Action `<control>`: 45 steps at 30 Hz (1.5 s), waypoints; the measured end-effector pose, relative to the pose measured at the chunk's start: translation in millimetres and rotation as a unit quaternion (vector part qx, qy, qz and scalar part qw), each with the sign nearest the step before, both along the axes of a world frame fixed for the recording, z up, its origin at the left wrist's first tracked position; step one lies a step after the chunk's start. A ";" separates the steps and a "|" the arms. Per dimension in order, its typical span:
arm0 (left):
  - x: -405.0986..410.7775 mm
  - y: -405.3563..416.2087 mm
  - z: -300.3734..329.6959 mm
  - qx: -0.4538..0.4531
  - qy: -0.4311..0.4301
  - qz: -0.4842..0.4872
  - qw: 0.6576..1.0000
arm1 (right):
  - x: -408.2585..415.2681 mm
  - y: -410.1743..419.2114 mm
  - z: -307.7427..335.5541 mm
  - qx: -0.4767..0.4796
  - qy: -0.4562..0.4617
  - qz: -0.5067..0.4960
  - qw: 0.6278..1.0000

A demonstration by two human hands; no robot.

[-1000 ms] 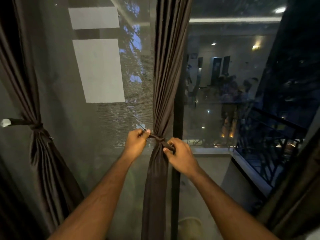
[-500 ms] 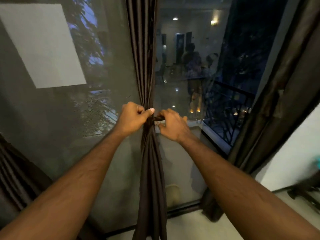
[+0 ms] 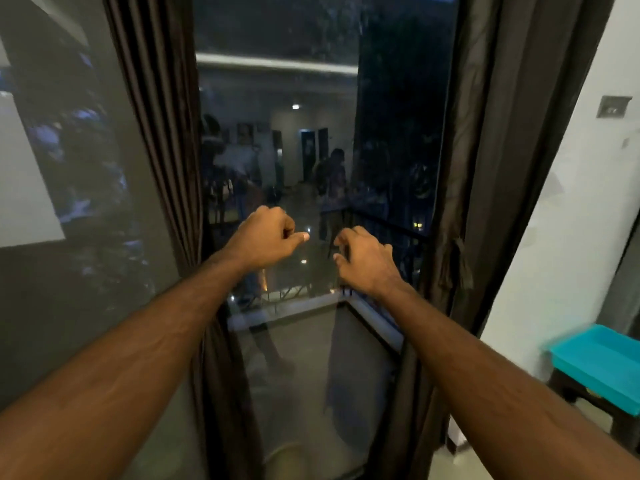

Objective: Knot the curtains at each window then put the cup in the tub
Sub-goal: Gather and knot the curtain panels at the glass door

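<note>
Head view is showing both hands raised in front of a dark window pane (image 3: 277,341), between two hanging brown curtains. The left hand (image 3: 266,239) is curling its fingers into a loose fist with the thumb sticking out to the right, and it is grasping nothing. The right hand (image 3: 363,261) is hovering just beside it with fingers bent like a claw, also grasping nothing; the two hands are staying apart with a small gap between them. The left curtain (image 3: 162,140) is hanging in straight pleats behind the left forearm, its lower part passing behind that arm. The right curtain (image 3: 498,168) is hanging along the window frame beside a white wall (image 3: 571,220), with a small fold of fabric sticking out at about hand height; whether it is knotted I cannot tell. A turquoise tub (image 3: 595,365) is sitting on a dark stool (image 3: 575,393) at the right edge, near the wall. A small switch plate (image 3: 613,106) is showing high on the wall.
</note>
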State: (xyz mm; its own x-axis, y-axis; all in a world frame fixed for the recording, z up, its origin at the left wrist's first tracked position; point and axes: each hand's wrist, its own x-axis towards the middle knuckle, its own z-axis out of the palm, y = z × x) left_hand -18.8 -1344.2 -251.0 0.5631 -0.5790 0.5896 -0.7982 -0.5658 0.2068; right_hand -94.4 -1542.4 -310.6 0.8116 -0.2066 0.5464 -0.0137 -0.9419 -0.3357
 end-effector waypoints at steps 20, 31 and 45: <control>-80.0 -220.3 286.5 -0.089 -0.187 0.006 0.978 | -26.6 -243.2 299.6 -0.038 -0.364 0.044 0.929; -63.8 -306.2 388.1 -0.157 -0.270 -0.053 0.949 | -49.1 -312.6 399.6 -0.108 -0.388 -0.018 0.915; 1.2 -399.8 394.6 -0.201 -0.281 0.033 0.938 | -1.7 -386.1 448.3 -0.036 -0.458 -0.011 0.888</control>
